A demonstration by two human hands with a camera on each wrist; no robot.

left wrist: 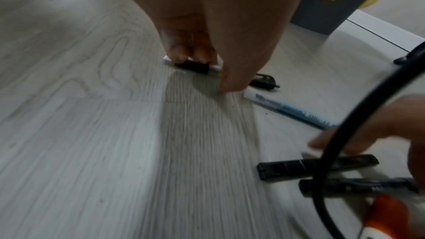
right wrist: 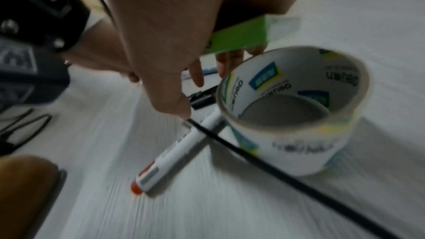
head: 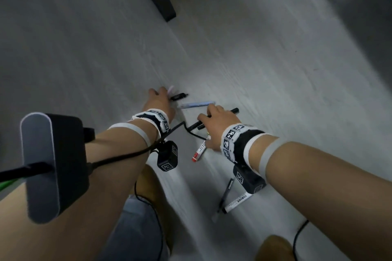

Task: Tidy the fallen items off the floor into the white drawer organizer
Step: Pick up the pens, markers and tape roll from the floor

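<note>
Your left hand (left wrist: 207,24) pinched a small black-and-white item (left wrist: 193,64) off the floor (head: 254,53); your right hand (head: 214,125) gripped a green box (right wrist: 241,35) (pens (head: 196,105), a marker (head: 199,150) and tape (right wrist: 294,108) were unpicked, and the organizer was out of view, so tidying had barely begun)

Pale grey wood-grain floor (head: 254,53) with a matt finish, smooth white plastic marker (right wrist: 184,144) with a glossy orange-red cap, matt black plastic pens (left wrist: 317,165), printed paper-faced tape roll (right wrist: 296,108) with a cardboard-like core, glossy green cardboard box (right wrist: 239,37), rubbery black cable (right wrist: 276,175)
</note>
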